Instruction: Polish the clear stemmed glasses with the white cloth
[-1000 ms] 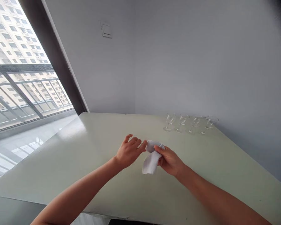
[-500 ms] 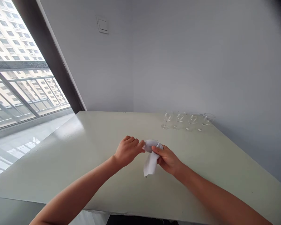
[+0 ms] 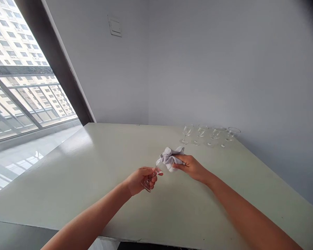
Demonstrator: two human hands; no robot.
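Observation:
My left hand [image 3: 143,178] is closed around the stem of a clear wine glass [image 3: 159,167]. The glass is tilted, its foot toward me and its bowl pointing up and right. A white cloth [image 3: 170,158], bunched up, is gripped in my right hand [image 3: 189,167]. The cloth lies against the mouth of the glass and hides its rim. Whether some of the cloth is inside the bowl I cannot tell. Both hands are above the middle of the table.
Several clear stemmed glasses stand upright in a row, the leftmost glass [image 3: 187,131] near the back right of the pale table [image 3: 114,146]. Grey walls [image 3: 211,62] rise behind. A window [image 3: 21,80] is at the left.
My left hand has turned and moved slightly down, so the glass's stem and foot now show. The cloth, which hung down from my right hand, is now bunched at the glass's mouth.

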